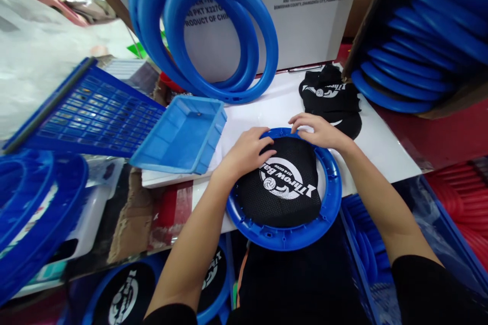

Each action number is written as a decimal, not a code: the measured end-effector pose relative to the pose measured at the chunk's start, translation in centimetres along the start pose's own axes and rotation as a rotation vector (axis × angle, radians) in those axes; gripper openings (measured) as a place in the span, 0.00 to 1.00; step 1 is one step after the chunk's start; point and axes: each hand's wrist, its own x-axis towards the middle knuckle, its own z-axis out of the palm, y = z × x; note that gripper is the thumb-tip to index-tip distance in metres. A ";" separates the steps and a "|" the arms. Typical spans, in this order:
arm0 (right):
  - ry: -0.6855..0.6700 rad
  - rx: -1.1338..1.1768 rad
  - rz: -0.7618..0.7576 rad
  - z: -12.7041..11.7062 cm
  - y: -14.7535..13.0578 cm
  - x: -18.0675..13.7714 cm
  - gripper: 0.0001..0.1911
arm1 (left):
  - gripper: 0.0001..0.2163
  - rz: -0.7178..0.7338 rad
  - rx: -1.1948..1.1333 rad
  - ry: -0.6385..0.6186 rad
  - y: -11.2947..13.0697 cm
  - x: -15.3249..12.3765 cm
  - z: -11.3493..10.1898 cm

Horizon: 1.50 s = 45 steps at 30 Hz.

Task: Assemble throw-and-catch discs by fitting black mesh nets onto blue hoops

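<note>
A blue plastic ring (332, 198) lies flat on the white table (385, 155) in front of me. A black mesh cloth with a white "Throw Ball" print (284, 183) lies inside it. My left hand (249, 151) rests on the cloth's far left edge, fingers curled down onto it. My right hand (320, 130) presses the far rim where cloth meets ring, fingers bent and close together. A pile of more black printed cloths (331, 99) lies just beyond my right hand.
Several blue rings (213, 30) lean against a white carton (308, 10) at the back. A light blue tray (183, 134) and a dark blue grid crate (91, 111) sit left. A box of stacked blue rings (415, 45) stands right. Finished discs (125, 294) lie below the table.
</note>
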 end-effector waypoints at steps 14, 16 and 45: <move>-0.275 -0.068 -0.051 2.3 -1.7 0.3 0.10 | 0.11 -0.168 -0.205 -0.170 0.9 -0.8 -1.8; -0.283 -0.013 -0.046 2.3 -2.0 0.5 0.06 | 0.09 -0.158 -0.313 -0.190 0.4 -0.8 -2.1; -0.186 0.108 0.094 3.2 -0.8 1.6 0.08 | 0.07 -0.360 -0.599 -0.122 -1.8 0.2 -0.7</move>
